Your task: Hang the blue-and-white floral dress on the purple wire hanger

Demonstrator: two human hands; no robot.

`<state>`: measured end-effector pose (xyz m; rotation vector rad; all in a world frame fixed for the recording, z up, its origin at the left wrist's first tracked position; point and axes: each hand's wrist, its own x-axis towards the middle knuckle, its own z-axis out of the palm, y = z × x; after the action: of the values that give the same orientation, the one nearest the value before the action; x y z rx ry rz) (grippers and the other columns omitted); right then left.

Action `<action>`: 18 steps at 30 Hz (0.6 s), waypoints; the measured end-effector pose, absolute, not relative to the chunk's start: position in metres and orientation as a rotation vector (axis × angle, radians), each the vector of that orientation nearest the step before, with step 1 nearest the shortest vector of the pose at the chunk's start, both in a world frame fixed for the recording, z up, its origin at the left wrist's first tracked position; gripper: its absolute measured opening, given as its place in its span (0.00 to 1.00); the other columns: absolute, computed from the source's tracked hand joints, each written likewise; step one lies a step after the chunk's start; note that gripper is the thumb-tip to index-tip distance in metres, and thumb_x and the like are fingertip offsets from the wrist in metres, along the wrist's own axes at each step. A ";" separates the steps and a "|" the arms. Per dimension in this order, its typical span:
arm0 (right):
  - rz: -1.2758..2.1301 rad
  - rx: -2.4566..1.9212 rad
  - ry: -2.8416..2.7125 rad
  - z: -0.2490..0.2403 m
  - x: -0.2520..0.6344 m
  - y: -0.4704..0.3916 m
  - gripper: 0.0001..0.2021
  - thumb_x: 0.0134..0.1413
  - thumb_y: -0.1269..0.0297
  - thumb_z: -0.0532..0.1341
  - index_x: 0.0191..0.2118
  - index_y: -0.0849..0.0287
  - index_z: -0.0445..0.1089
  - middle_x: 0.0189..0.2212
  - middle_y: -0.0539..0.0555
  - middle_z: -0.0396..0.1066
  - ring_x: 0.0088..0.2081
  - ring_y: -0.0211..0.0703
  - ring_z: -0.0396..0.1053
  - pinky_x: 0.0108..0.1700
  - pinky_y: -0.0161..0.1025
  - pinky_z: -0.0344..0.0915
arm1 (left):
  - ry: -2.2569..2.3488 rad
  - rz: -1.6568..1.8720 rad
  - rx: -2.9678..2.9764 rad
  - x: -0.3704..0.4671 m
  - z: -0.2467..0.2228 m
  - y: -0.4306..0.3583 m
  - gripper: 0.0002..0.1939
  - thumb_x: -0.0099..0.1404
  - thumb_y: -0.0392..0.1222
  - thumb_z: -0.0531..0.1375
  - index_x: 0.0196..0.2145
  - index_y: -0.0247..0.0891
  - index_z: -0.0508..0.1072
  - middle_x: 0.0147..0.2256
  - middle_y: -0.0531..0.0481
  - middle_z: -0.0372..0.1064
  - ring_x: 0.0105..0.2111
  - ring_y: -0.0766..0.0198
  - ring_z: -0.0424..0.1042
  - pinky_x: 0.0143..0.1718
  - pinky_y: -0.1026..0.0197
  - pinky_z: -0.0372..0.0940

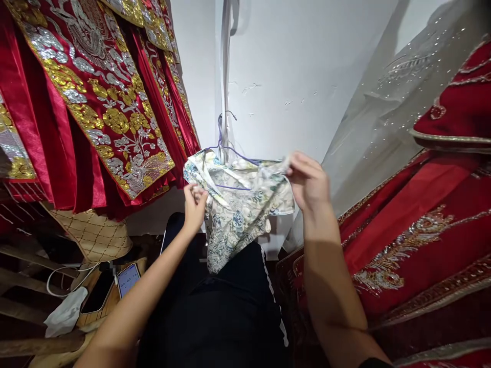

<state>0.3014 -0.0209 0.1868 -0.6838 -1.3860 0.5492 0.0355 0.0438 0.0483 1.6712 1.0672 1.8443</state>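
Note:
In front of me a pale floral blouse [240, 217] with green and blue print hangs on a purple clothes hanger [232, 150]. The hanger's hook is up by a metal pole. My left hand [195, 207] pinches the blouse's front edge on the left side, below the shoulder. At the right shoulder, my right hand [309, 181] is closed on the fabric and holds it out to the side. The hanger's lower bar shows through the open neckline. The blouse's lower end hangs bunched above my dark trousers.
Red embroidered garments [115, 120] hang at the left, and a red beaded dress [418, 225] with a sheer white one [383, 107] at the right. A white wall [291, 66] stands behind the pole [225, 61]. Two phones, one a lit phone [128, 280], lie on a wooden stool at lower left.

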 end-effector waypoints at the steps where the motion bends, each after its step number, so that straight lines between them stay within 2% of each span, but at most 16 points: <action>1: 0.584 -0.660 -1.336 0.178 0.310 -0.025 0.14 0.56 0.51 0.61 0.26 0.54 0.65 0.22 0.50 0.56 0.25 0.40 0.59 0.32 0.41 0.61 | 1.092 1.912 1.719 0.034 0.065 0.051 0.25 0.64 0.51 0.60 0.55 0.42 0.58 0.47 0.44 0.67 0.45 0.58 0.70 0.48 0.56 0.64; 3: 0.613 -0.609 -1.226 0.156 0.320 -0.030 0.16 0.56 0.48 0.57 0.25 0.52 0.61 0.21 0.50 0.53 0.26 0.44 0.59 0.35 0.46 0.62 | 1.212 2.002 1.819 0.032 0.099 0.067 0.33 0.60 0.51 0.65 0.58 0.45 0.57 0.56 0.40 0.60 0.56 0.51 0.62 0.56 0.51 0.59; 5: 0.598 -0.570 -1.094 0.130 0.321 -0.031 0.17 0.56 0.45 0.56 0.25 0.51 0.60 0.22 0.52 0.56 0.29 0.49 0.63 0.40 0.51 0.64 | 1.382 1.998 1.865 0.029 0.127 0.083 0.38 0.55 0.49 0.68 0.60 0.46 0.56 0.60 0.39 0.56 0.60 0.45 0.56 0.58 0.46 0.56; 7: 0.609 -0.550 -0.964 0.102 0.317 -0.029 0.19 0.54 0.42 0.56 0.25 0.51 0.61 0.25 0.54 0.63 0.34 0.53 0.66 0.44 0.53 0.65 | 1.532 1.911 1.899 0.024 0.146 0.098 0.35 0.55 0.44 0.67 0.58 0.46 0.60 0.59 0.39 0.58 0.60 0.42 0.56 0.57 0.44 0.55; 9: 0.684 -0.558 -0.861 0.074 0.310 -0.025 0.18 0.52 0.41 0.56 0.25 0.50 0.63 0.30 0.54 0.70 0.39 0.55 0.68 0.46 0.54 0.66 | 1.599 1.764 1.946 0.015 0.154 0.111 0.21 0.57 0.41 0.62 0.49 0.43 0.69 0.51 0.41 0.66 0.55 0.43 0.61 0.54 0.47 0.57; 11: 0.799 -0.593 -0.780 0.048 0.304 -0.020 0.17 0.51 0.42 0.56 0.26 0.50 0.65 0.33 0.54 0.73 0.43 0.55 0.69 0.45 0.53 0.66 | 1.543 1.629 1.980 0.004 0.152 0.120 0.06 0.59 0.39 0.56 0.35 0.40 0.71 0.37 0.45 0.70 0.46 0.48 0.66 0.46 0.53 0.60; 12: 0.851 -0.616 -0.740 0.037 0.301 -0.018 0.16 0.50 0.43 0.57 0.27 0.50 0.65 0.33 0.54 0.74 0.44 0.56 0.70 0.44 0.53 0.67 | 1.504 1.585 1.948 -0.001 0.148 0.122 0.04 0.60 0.39 0.55 0.29 0.39 0.69 0.32 0.47 0.68 0.40 0.51 0.67 0.42 0.57 0.61; 14: 0.934 -0.652 -0.665 0.021 0.295 -0.015 0.15 0.48 0.45 0.58 0.26 0.50 0.65 0.31 0.55 0.74 0.44 0.57 0.70 0.42 0.53 0.67 | 1.468 1.546 1.801 -0.012 0.136 0.124 0.08 0.58 0.39 0.54 0.23 0.39 0.64 0.25 0.50 0.64 0.32 0.57 0.65 0.34 0.60 0.58; 18: 1.093 -0.723 -0.658 0.014 0.277 -0.011 0.14 0.44 0.50 0.61 0.23 0.52 0.59 0.20 0.51 0.62 0.30 0.49 0.66 0.37 0.47 0.66 | 1.523 1.478 1.539 -0.032 0.107 0.113 0.08 0.57 0.41 0.53 0.22 0.40 0.62 0.21 0.51 0.61 0.26 0.60 0.61 0.29 0.61 0.56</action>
<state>0.2769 -0.0109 0.0145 -0.7227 -0.6583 1.0932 -0.0323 0.1128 0.1069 1.5389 1.5234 1.4777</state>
